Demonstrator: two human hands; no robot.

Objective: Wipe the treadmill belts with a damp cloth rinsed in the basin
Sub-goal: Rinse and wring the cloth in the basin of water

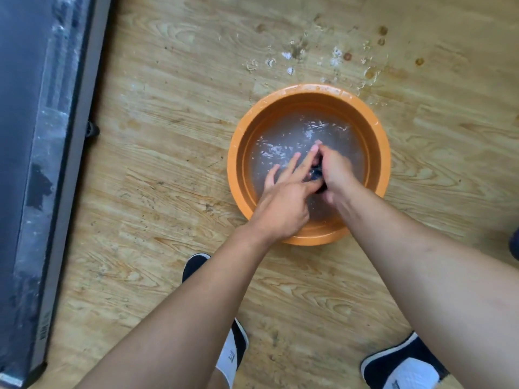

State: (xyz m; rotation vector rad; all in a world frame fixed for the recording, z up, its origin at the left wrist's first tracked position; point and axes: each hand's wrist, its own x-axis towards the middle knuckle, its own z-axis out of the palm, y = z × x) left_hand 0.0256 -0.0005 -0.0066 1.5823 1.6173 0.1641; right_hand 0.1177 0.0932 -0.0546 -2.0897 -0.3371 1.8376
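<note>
An orange basin (238, 153) of cloudy, rippling water stands on the wooden floor. Both my hands are inside it. My right hand (335, 171) is curled round a dark cloth (317, 174), of which only a small bunched part shows between the hands. My left hand (283, 203) lies against the cloth with its fingers stretched out straight over the water. The treadmill (36, 153) runs along the left edge of the view, its dark belt and grey side rail streaked with wet marks.
Water splashes and brown spots dot the floor (168, 113) beyond the basin. My two feet in black-and-white shoes (233, 349) stand at the near edge. A dark object (515, 244) shows at the right border.
</note>
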